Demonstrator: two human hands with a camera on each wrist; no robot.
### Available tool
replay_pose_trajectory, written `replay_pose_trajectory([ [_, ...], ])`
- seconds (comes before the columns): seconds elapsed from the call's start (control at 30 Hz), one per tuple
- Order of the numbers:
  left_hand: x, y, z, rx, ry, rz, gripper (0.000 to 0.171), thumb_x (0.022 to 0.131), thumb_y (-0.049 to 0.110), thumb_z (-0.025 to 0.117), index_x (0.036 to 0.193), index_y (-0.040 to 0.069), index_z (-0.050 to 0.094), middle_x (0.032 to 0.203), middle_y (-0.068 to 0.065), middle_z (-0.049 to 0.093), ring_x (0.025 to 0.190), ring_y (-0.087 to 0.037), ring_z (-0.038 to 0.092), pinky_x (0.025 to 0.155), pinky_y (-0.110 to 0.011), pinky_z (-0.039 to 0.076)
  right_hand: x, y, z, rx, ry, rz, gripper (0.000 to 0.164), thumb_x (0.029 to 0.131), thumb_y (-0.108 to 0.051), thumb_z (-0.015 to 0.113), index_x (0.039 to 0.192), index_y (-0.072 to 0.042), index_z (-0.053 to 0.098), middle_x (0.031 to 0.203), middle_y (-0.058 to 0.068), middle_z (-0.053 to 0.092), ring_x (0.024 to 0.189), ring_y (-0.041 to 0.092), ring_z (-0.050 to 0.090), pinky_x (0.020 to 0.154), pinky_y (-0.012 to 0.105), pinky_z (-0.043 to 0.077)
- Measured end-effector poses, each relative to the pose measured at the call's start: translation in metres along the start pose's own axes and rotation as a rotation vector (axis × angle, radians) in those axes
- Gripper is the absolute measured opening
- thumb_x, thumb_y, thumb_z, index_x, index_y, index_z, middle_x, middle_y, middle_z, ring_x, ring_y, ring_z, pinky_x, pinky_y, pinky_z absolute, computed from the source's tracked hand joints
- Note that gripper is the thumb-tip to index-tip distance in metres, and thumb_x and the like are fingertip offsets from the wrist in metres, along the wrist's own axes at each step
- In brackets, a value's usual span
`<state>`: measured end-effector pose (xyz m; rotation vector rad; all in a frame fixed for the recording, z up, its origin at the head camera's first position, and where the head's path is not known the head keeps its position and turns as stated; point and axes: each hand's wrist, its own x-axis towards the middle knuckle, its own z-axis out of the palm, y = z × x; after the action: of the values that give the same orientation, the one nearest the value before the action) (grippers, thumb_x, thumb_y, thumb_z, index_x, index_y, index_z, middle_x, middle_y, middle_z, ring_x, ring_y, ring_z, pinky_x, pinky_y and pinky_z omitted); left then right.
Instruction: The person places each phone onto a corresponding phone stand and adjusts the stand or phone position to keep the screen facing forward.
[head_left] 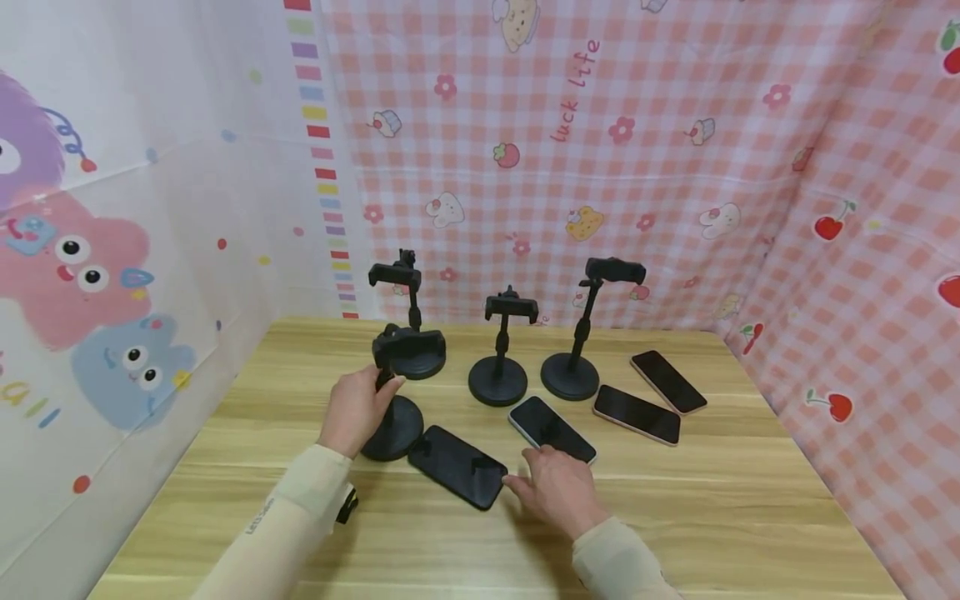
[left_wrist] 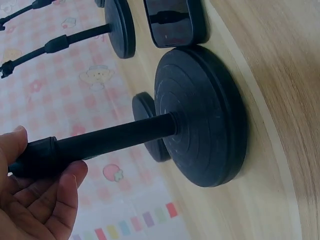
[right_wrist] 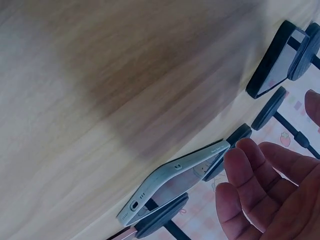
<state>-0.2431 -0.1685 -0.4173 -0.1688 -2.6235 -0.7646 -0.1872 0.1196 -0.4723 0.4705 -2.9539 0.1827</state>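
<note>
My left hand (head_left: 356,410) grips the pole of a black phone stand (head_left: 409,345), thumb on one side and fingers on the other. In the left wrist view, the stand's round base (left_wrist: 200,120) is beside the end of a black phone (head_left: 459,467) lying screen up. My right hand (head_left: 561,490) is between that phone and a pale-edged phone (head_left: 550,425), fingers loosely bent and nothing in them. The right wrist view shows its fingertips (right_wrist: 237,162) near the pale-edged phone; whether they touch it I cannot tell.
Behind are more black phone stands: one at the back left (head_left: 415,354), one in the middle (head_left: 498,382) and one to the right (head_left: 572,375). Two pink-edged phones (head_left: 636,414) lie on the right of the wooden table (head_left: 712,517). Patterned cloths (head_left: 660,175) surround it.
</note>
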Motion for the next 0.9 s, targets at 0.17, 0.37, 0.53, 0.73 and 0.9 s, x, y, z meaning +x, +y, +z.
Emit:
replay_pose_trajectory([
  [0.17, -0.004, 0.006, 0.005, -0.034, -0.011, -0.012, 0.03, 0.091, 0.026, 0.064, 0.072, 0.004, 0.059, 0.057, -0.008, 0.055, 0.051, -0.022, 0.048, 0.048, -0.034, 0.038, 0.001, -0.003, 0.0, -0.002, -0.047, -0.01, 0.052, 0.084, -0.055, 0.06, 0.104, -0.008, 0.07, 0.089, 0.014, 0.068, 0.076, 0.03, 0.065, 0.06, 0.048, 0.054],
  [0.37, -0.009, 0.02, 0.012, -0.078, -0.031, 0.001, 0.032, 0.091, 0.028, 0.064, 0.07, 0.006, 0.058, 0.053, -0.004, 0.05, 0.047, -0.018, 0.044, 0.044, -0.028, 0.032, 0.003, -0.007, -0.001, -0.018, -0.131, -0.008, 0.069, 0.084, -0.065, 0.053, 0.117, -0.005, 0.066, 0.103, 0.016, 0.065, 0.09, 0.031, 0.062, 0.071, 0.048, 0.055],
  [0.53, -0.011, 0.031, 0.018, -0.072, -0.056, 0.006, 0.032, 0.091, 0.031, 0.064, 0.071, 0.007, 0.059, 0.053, -0.003, 0.048, 0.048, -0.017, 0.044, 0.045, -0.027, 0.031, 0.005, -0.011, 0.003, 0.001, -0.188, 0.005, 0.08, 0.078, -0.07, 0.055, 0.121, -0.003, 0.063, 0.113, 0.019, 0.063, 0.099, 0.034, 0.059, 0.077, 0.051, 0.053],
  [0.73, -0.013, 0.035, 0.02, -0.085, -0.064, -0.011, 0.031, 0.091, 0.033, 0.064, 0.072, 0.008, 0.06, 0.055, -0.002, 0.049, 0.049, -0.017, 0.044, 0.045, -0.027, 0.032, 0.005, -0.016, 0.01, 0.012, -0.199, 0.005, 0.092, 0.069, -0.077, 0.058, 0.123, -0.003, 0.061, 0.108, 0.018, 0.06, 0.096, 0.032, 0.057, 0.077, 0.052, 0.051],
  [0.9, -0.014, 0.034, 0.021, -0.096, -0.062, -0.016, 0.032, 0.09, 0.034, 0.064, 0.072, 0.008, 0.06, 0.055, -0.002, 0.051, 0.05, -0.017, 0.045, 0.046, -0.027, 0.033, 0.003, -0.018, 0.015, 0.009, -0.15, -0.011, 0.094, 0.063, -0.078, 0.063, 0.117, -0.002, 0.062, 0.1, 0.017, 0.058, 0.09, 0.031, 0.055, 0.075, 0.052, 0.051],
])
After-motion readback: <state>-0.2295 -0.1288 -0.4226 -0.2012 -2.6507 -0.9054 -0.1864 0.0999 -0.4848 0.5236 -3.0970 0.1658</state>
